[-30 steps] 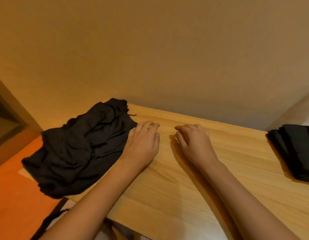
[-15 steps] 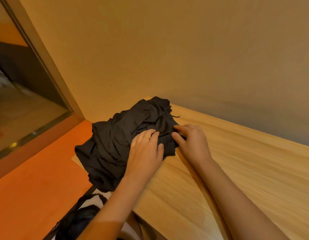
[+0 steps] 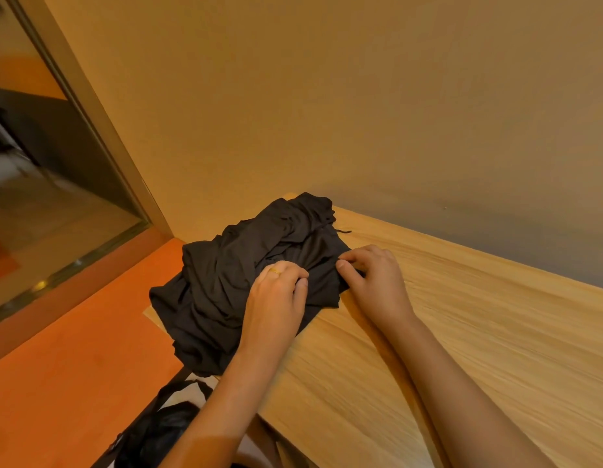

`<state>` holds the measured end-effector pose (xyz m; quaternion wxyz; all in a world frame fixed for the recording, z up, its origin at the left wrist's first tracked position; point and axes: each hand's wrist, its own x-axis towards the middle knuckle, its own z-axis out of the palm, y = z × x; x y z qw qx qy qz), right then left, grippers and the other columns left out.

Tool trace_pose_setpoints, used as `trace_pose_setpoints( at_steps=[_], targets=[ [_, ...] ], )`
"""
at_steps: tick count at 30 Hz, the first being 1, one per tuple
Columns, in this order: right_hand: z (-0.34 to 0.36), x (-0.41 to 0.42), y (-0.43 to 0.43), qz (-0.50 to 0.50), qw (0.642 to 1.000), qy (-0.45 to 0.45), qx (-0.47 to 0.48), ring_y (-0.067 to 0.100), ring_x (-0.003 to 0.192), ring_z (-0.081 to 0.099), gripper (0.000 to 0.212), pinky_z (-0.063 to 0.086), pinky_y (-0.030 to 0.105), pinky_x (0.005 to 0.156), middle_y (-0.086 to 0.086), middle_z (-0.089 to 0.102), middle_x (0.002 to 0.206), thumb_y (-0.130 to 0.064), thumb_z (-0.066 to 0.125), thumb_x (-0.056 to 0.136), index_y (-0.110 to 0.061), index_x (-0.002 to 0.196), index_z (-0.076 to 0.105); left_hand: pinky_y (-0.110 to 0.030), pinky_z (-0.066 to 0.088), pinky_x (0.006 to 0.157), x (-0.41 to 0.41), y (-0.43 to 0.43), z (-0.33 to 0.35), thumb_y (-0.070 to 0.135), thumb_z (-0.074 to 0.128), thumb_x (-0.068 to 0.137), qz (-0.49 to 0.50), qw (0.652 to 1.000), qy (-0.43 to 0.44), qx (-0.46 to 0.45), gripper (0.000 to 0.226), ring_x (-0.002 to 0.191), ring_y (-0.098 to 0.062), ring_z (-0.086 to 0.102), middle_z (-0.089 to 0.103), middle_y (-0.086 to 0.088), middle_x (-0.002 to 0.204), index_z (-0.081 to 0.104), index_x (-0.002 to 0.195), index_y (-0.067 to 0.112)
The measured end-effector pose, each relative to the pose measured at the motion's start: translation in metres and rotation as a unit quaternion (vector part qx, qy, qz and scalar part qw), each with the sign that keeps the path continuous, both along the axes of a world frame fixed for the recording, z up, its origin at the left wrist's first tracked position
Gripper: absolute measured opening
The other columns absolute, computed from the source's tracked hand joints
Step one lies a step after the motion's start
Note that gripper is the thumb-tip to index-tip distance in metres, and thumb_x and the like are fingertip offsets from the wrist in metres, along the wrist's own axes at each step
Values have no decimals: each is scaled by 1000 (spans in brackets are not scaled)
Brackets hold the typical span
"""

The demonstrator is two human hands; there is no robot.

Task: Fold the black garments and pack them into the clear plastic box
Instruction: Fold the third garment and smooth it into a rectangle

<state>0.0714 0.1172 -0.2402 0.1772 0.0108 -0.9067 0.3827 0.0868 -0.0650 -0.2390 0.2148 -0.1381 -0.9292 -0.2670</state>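
Toward ten o'clock, left hand (image 3: 276, 295) and right hand (image 3: 372, 282) grip the black garment (image 3: 225, 275); overhanging the table (image 3: 479, 332), it may slide off.

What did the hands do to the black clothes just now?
Both hands slid left off the light wooden table onto the crumpled black garment. The left hand now bunches its fabric; the right hand pinches its right edge. The garment stays crumpled at the table's left end.
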Motion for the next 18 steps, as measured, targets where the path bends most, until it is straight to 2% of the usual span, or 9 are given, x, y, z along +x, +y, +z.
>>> trace_pose_setpoints(
  at_steps=[2, 4, 6, 8, 10, 13, 15, 18],
  targets=[
    [2, 2, 1, 19, 999, 4, -33, 11, 102, 55, 15, 45, 39, 93, -17, 68, 100, -36, 57, 100, -32, 102, 72, -35, 45, 102, -1, 0, -2, 20, 60, 98, -13, 1000, 12, -2, 11, 102, -7, 56, 64, 11, 107, 69, 106, 20],
    [4, 5, 0, 40, 997, 12, -63, 6, 99, 57, 15, 48, 34, 87, -18, 68, 98, -35, 56, 102, -31, 103, 70, -37, 29, 119, -1, 0, -3, 25, 62, 98, -25, 1000, 14, -6, 20, 113, -7, 56, 64, 11, 117, 69, 117, 22],
    [7, 8, -1, 65, 992, 19, -109, -1, 91, 61, 14, 47, 23, 76, -18, 67, 92, -31, 55, 103, -26, 106, 68, -36, 18, 123, 0, 0, -3, 30, 63, 97, -34, 999, 14, -7, 29, 120, -6, 54, 63, 10, 125, 67, 125, 21],
    [10, 13, -4, 90, 984, 16, -155, -3, 74, 61, 13, 41, 14, 62, -20, 65, 75, -28, 54, 104, -22, 107, 65, -34, 15, 123, 3, -1, -2, 33, 65, 96, -39, 999, 19, 1, 35, 124, -6, 51, 61, 9, 129, 66, 129, 21],
    [13, 16, -4, 106, 975, 12, -197, 2, 65, 60, 12, 41, 16, 57, -14, 66, 69, -27, 54, 105, -21, 107, 63, -34, 15, 123, 4, -2, -1, 34, 67, 95, -45, 999, 23, 16, 37, 126, -4, 49, 59, 10, 131, 66, 130, 21],
    [16, 17, -2, 116, 958, 12, -263, 3, 62, 60, 5, 46, 18, 61, -10, 66, 64, -18, 59, 102, -17, 105, 63, -33, 24, 118, 5, -2, 0, 33, 67, 95, -41, 999, 33, 12, 28, 118, -5, 51, 60, 12, 124, 69, 121, 23],
    [16, 18, -1, 117, 955, 7, -274, 1, 56, 53, 3, 44, 16, 61, -13, 60, 57, -14, 62, 100, -15, 101, 64, -31, 34, 106, 5, -3, -1, 30, 67, 95, -33, 999, 34, 11, 16, 106, -5, 53, 61, 15, 111, 70, 109, 25],
    [17, 18, -3, 112, 953, -9, -280, 6, 58, 55, 5, 49, 21, 65, -9, 60, 56, -13, 65, 96, -17, 96, 66, -30, 35, 97, 6, -3, -2, 32, 64, 96, -27, 999, 30, 15, 10, 96, -4, 53, 61, 16, 100, 69, 101, 25]
  ],
)
